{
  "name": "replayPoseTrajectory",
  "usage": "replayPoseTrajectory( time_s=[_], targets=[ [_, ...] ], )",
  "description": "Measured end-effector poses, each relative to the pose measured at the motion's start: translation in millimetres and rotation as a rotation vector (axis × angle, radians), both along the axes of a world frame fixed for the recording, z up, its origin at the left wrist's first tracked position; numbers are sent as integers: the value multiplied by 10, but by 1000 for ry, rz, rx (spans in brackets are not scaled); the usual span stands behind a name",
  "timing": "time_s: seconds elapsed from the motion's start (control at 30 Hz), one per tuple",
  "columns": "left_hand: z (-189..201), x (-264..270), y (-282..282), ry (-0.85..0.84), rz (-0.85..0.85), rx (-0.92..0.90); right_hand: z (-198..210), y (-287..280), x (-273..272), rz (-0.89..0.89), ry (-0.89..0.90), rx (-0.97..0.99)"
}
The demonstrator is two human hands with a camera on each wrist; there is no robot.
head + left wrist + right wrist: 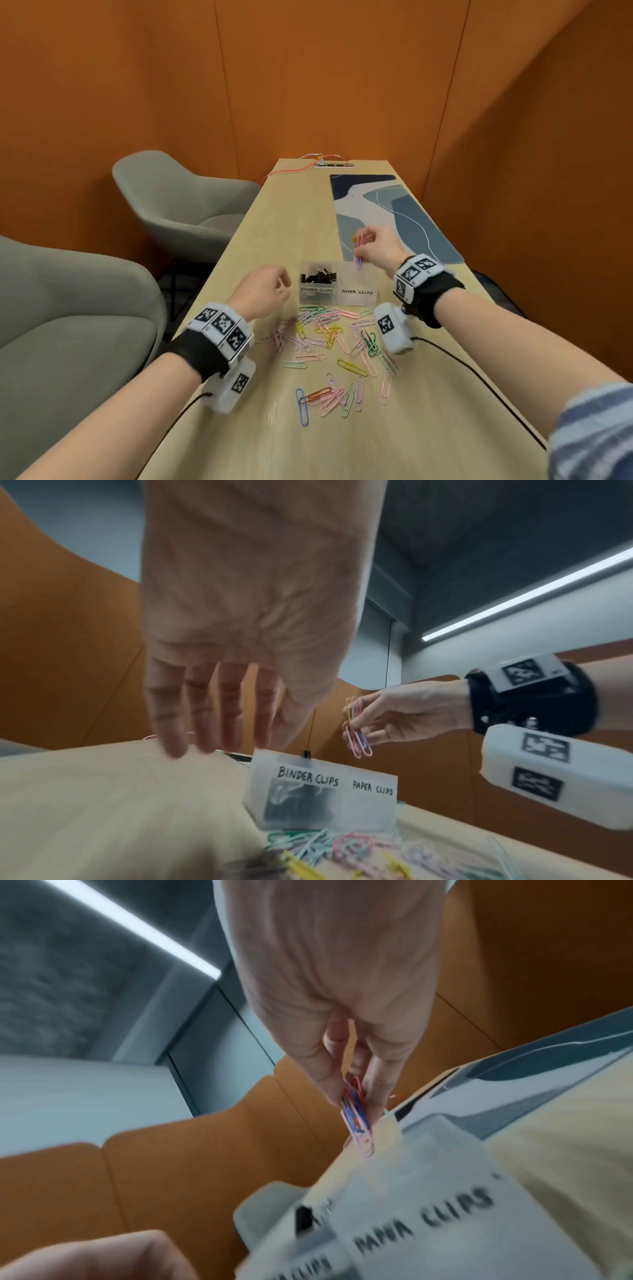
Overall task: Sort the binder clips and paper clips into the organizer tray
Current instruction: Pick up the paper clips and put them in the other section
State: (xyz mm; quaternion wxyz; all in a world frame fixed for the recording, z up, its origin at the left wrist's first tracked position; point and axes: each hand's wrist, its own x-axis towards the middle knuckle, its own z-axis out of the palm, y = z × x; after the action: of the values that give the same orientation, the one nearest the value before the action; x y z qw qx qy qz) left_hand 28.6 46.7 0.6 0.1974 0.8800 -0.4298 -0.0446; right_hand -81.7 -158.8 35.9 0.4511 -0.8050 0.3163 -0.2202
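A clear organizer tray (pixel 337 298) stands mid-table with two labelled compartments. Black binder clips (pixel 318 274) fill the left one marked BINDER CLIPS. The right one, marked PAPER CLIPS, looks bare inside. My right hand (pixel 363 247) pinches a small bunch of coloured paper clips (pixel 358 256) just above that right compartment; the bunch (pixel 358 1121) hangs at the rim of the tray (pixel 428 1204). My left hand (pixel 282 287) hovers left of the tray with loose fingers (pixel 205 723) and holds nothing. Many coloured paper clips (pixel 335 342) lie scattered in front of the tray.
Two grey chairs (pixel 178 205) stand along the table's left edge. A blue patterned mat (pixel 394 212) lies at the back right. A power strip (pixel 334 165) with an orange cable sits at the far end. Orange walls enclose the table.
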Motion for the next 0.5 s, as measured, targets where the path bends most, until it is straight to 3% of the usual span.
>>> replayPoseTrajectory(
  time_s=[0.2, 0.33, 0.5],
  targets=[
    [-163, 54, 219, 92, 135, 452, -202, 87, -2, 156, 242, -218],
    [-187, -106, 132, 118, 64, 533, -138, 228, -204, 209, 244, -347],
    [-231, -413, -207, 32, -59, 514, -228, 528, -489, 360, 526, -613]
  ],
)
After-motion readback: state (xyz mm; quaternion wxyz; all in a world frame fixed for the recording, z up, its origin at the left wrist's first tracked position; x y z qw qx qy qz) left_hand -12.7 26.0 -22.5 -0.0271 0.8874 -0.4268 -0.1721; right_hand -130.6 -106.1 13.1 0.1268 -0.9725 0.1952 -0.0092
